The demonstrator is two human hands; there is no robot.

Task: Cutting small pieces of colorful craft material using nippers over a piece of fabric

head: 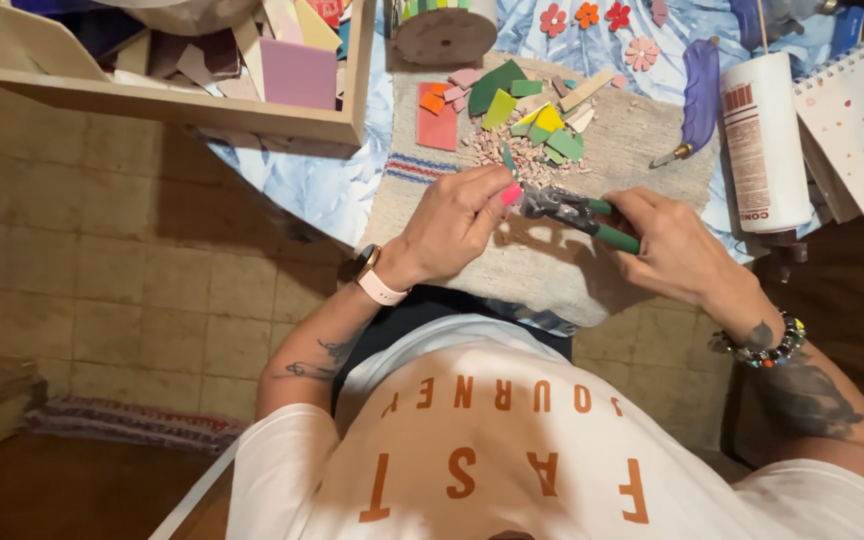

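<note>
A small pink tile piece was pinched in the left hand, its grip narrow about it; green-handled metal nippers were clasped in the right hand, touching the piece; beyond, coloured tile fragments were scattered on the beige woven mat upon the desk.

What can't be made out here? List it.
Head view:
- Pink piece: mostly hidden by left hand fingers.
- Nippers: tip too small, handles partly covered by right hand.
- Wooden box: cut off by top edge.
- Notebook: cut off by right edge.
</note>
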